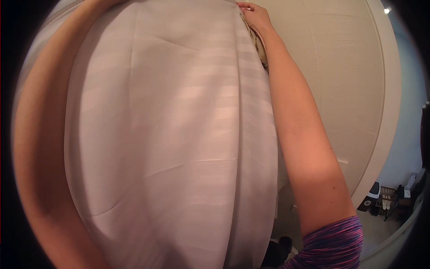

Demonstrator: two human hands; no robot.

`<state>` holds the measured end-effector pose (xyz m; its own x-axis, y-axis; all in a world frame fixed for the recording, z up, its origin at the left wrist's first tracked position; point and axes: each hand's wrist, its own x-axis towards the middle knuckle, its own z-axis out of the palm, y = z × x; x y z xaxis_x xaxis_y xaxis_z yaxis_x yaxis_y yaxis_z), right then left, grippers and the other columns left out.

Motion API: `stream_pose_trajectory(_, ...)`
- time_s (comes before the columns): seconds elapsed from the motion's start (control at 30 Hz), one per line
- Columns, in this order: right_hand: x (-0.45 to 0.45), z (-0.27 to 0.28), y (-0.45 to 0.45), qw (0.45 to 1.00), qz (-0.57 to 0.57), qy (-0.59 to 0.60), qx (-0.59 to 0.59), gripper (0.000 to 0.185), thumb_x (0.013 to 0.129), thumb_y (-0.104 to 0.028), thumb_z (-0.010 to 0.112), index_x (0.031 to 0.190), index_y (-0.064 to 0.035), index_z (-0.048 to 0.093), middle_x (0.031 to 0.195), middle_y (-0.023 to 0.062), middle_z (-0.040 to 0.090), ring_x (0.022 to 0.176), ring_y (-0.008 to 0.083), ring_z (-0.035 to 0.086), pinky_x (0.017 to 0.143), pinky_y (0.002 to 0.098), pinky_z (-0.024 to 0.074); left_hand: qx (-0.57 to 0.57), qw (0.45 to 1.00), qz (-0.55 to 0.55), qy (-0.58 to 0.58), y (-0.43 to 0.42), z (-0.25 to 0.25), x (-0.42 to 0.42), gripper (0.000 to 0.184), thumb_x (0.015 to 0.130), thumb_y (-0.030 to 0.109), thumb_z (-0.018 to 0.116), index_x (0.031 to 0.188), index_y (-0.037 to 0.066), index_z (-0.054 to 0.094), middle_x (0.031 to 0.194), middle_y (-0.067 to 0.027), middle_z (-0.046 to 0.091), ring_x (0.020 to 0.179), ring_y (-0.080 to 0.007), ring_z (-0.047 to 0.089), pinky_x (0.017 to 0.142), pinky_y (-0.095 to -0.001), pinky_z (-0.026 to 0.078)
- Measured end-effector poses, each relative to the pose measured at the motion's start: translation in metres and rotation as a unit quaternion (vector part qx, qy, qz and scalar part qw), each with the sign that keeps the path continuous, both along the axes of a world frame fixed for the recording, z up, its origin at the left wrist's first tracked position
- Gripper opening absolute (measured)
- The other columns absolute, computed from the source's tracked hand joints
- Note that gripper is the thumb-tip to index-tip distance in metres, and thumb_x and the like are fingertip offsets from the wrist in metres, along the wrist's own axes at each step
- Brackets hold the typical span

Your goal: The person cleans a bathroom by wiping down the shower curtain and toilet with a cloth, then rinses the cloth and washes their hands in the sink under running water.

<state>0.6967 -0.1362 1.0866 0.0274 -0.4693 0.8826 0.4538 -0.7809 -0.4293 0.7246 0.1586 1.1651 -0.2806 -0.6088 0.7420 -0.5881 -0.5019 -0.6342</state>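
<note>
A large white cloth (179,112) with faint satin stripes and fold creases hangs close in front of me and fills the middle of the head view. At the top right of the cloth, my right hand (256,17) has its fingers pressed together on the upper edge. Below that hand, a bunched olive-brown patterned fabric (260,50) shows between the cloth and my wrist. My left arm runs up the left side of the cloth, and my left hand is beyond the top of the frame.
Behind my right arm stands a cream panel (340,76) with a pale frame (390,80). At the far lower right are a blue-grey wall (410,134), a small rack with white shoes (386,201) and dark items. Something dark (277,252) lies low by my right sleeve.
</note>
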Motion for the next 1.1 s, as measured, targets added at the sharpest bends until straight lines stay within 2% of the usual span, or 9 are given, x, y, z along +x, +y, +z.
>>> stream_pose_trajectory(0.27,0.003,0.025,-0.029,0.999,-0.013,0.014,-0.029,0.025,0.080,-0.009,0.051,0.102,-0.0029,0.063,0.085,0.0111,0.064,0.073,0.0160,0.059,0.065,0.0260,0.0475,0.008,1.000,0.001,-0.014,0.004,0.007,-0.021,0.015,0.082,0.006,0.055,0.089,0.005,0.068,0.097,-0.0095,0.060,0.096,-0.0240,0.048,0.087,-0.0333,0.040)
stream_pose_trajectory(0.3,0.030,0.013,-0.055,0.999,-0.028,0.022,-0.015,0.026,0.080,-0.009,0.051,0.101,-0.0025,0.063,0.086,0.0116,0.064,0.076,0.0169,0.060,0.067,0.0266,0.0476,0.011,1.000,-0.007,0.004,-0.026,0.000,0.013,0.015,0.082,0.006,0.055,0.089,0.004,0.068,0.097,-0.0095,0.060,0.095,-0.0241,0.048,0.087,-0.0333,0.040)
stream_pose_trajectory(0.43,0.039,0.012,-0.024,0.999,0.006,0.027,0.024,0.026,0.080,-0.010,0.050,0.101,-0.0016,0.063,0.089,0.0127,0.065,0.083,0.0189,0.060,0.072,0.0276,0.0475,0.005,1.000,-0.022,-0.021,0.001,-0.009,0.024,0.015,0.082,0.005,0.055,0.089,0.005,0.068,0.097,-0.0095,0.061,0.095,-0.0241,0.048,0.086,-0.0336,0.040)
stream_pose_trajectory(0.53,0.039,0.009,-0.027,0.999,-0.039,0.022,0.015,0.027,0.080,-0.009,0.050,0.102,-0.0014,0.063,0.090,0.0126,0.065,0.082,0.0195,0.060,0.072,0.0270,0.0473,0.010,1.000,-0.006,-0.001,-0.008,0.007,0.031,0.016,0.081,0.003,0.054,0.089,0.004,0.068,0.098,-0.0097,0.061,0.095,-0.0242,0.048,0.086,-0.0341,0.040)
stream_pose_trajectory(0.77,0.029,-0.002,0.005,1.000,-0.014,0.016,0.021,0.027,0.082,-0.011,0.047,0.103,-0.0015,0.062,0.092,0.0135,0.065,0.085,0.0205,0.061,0.075,0.0292,0.0471,-0.005,1.000,-0.016,0.007,0.002,-0.001,0.026,0.018,0.079,-0.001,0.053,0.088,0.003,0.068,0.096,-0.0107,0.061,0.095,-0.0256,0.049,0.086,-0.0337,0.041)
stream_pose_trajectory(0.83,0.030,-0.002,0.004,0.996,-0.088,0.014,-0.006,0.028,0.083,-0.013,0.047,0.104,-0.0012,0.062,0.094,0.0148,0.065,0.087,0.0228,0.061,0.077,0.0299,0.0467,-0.004,1.000,-0.009,-0.001,-0.001,0.009,0.034,0.019,0.079,-0.001,0.052,0.086,0.003,0.069,0.096,-0.0116,0.061,0.095,-0.0259,0.049,0.086,-0.0340,0.041)
stream_pose_trajectory(0.97,0.031,-0.003,0.004,0.992,-0.121,0.016,-0.027,0.028,0.084,-0.014,0.046,0.103,-0.0006,0.062,0.095,0.0149,0.065,0.089,0.0259,0.061,0.079,0.0309,0.0465,0.010,0.999,-0.020,-0.025,-0.002,0.006,0.034,0.020,0.079,-0.001,0.051,0.085,0.003,0.069,0.096,-0.0120,0.061,0.095,-0.0266,0.050,0.085,-0.0350,0.042)
stream_pose_trajectory(1.07,0.029,-0.008,0.005,0.983,-0.180,0.011,-0.019,0.028,0.084,-0.015,0.046,0.102,-0.0001,0.062,0.095,0.0177,0.064,0.090,0.0307,0.061,0.080,0.0342,0.0467,-0.010,0.999,-0.033,0.005,-0.004,-0.004,0.027,0.020,0.077,-0.002,0.052,0.084,0.004,0.069,0.095,-0.0119,0.062,0.095,-0.0270,0.051,0.086,-0.0359,0.042)
stream_pose_trajectory(1.1,0.030,-0.007,-0.004,0.971,-0.224,0.004,-0.082,0.027,0.084,-0.015,0.046,0.101,-0.0001,0.062,0.095,0.0196,0.063,0.091,0.0330,0.060,0.081,0.0363,0.0463,0.002,0.999,-0.034,-0.010,-0.006,-0.003,0.029,0.020,0.077,-0.002,0.051,0.085,0.004,0.069,0.096,-0.0115,0.062,0.095,-0.0268,0.050,0.086,-0.0356,0.042)
